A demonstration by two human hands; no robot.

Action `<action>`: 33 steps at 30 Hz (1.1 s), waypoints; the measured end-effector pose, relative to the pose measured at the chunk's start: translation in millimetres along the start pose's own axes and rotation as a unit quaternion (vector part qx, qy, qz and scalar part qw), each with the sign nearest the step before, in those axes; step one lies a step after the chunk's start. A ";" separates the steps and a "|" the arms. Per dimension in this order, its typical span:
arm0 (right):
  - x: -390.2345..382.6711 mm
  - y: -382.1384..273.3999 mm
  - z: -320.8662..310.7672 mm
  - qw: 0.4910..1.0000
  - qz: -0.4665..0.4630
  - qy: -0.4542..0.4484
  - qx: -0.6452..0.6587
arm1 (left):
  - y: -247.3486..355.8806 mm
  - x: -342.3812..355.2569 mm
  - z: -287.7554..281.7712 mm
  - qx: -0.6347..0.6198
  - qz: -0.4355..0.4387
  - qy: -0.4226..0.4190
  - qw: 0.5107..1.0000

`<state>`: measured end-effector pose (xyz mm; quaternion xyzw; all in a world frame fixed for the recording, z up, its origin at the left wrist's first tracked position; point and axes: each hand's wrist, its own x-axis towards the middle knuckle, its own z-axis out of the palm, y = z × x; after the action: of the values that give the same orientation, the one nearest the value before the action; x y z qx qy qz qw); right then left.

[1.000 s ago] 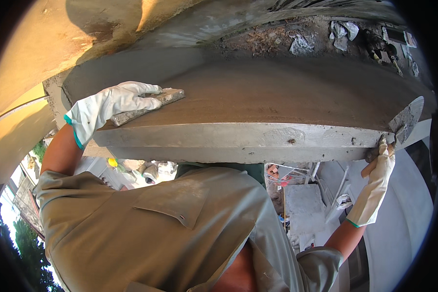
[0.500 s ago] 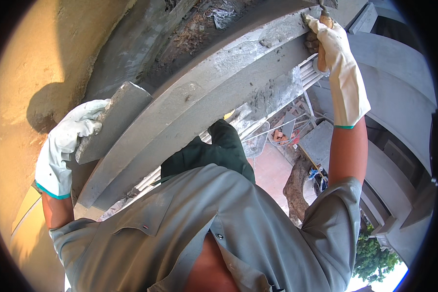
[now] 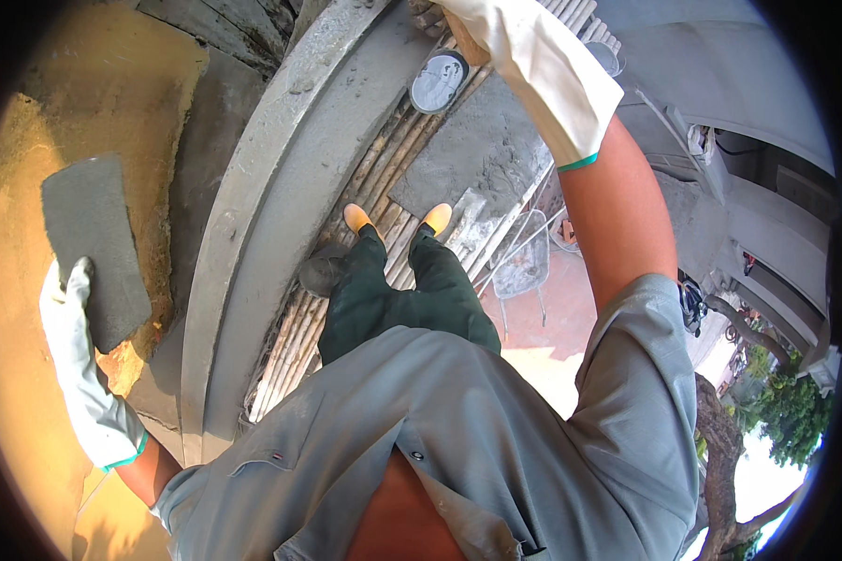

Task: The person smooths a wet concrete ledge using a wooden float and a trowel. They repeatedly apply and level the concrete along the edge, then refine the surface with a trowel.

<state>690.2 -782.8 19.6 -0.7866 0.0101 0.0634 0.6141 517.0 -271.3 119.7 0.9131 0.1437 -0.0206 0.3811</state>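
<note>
My left hand (image 3: 77, 346), in a white glove with a green hem, grips a flat grey rectangular board (image 3: 103, 238) by its near edge, thumb lying on its face. The board stands in front of the yellow wall (image 3: 112, 75). At the top edge is my gloved right hand (image 3: 524, 56), its fingers partly cut off by the picture's rim. It is closed round the wooden handle of a trowel (image 3: 468, 42), whose blade is out of view. Between my hands curves a grey cement ledge (image 3: 243, 201) with a few mortar lumps on it.
I stand in yellow-toed boots (image 3: 437, 218) on bamboo poles (image 3: 281, 360). Beside them lies a slab with wet mortar (image 3: 482, 140), near a bucket (image 3: 438, 84) of whitish stuff and a dark round container (image 3: 325, 271). Below, a wheelbarrow (image 3: 524, 266) stands on the ground.
My view has turned, bringing the boots, bucket and mortar slab into sight. The left hand's board has left the ledge side and faces the yellow wall. The trowel's blade has gone out of frame.
</note>
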 end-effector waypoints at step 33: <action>-282.3 792.2 -116.8 0.756 0.594 0.270 0.062 | -99.9 -42.5 638.6 -0.071 -0.263 -0.410 0.870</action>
<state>346.2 -1107.9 -685.4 -0.5677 0.6442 0.1998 0.4720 494.4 -663.2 -395.5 0.7216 0.2098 -0.4825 0.4500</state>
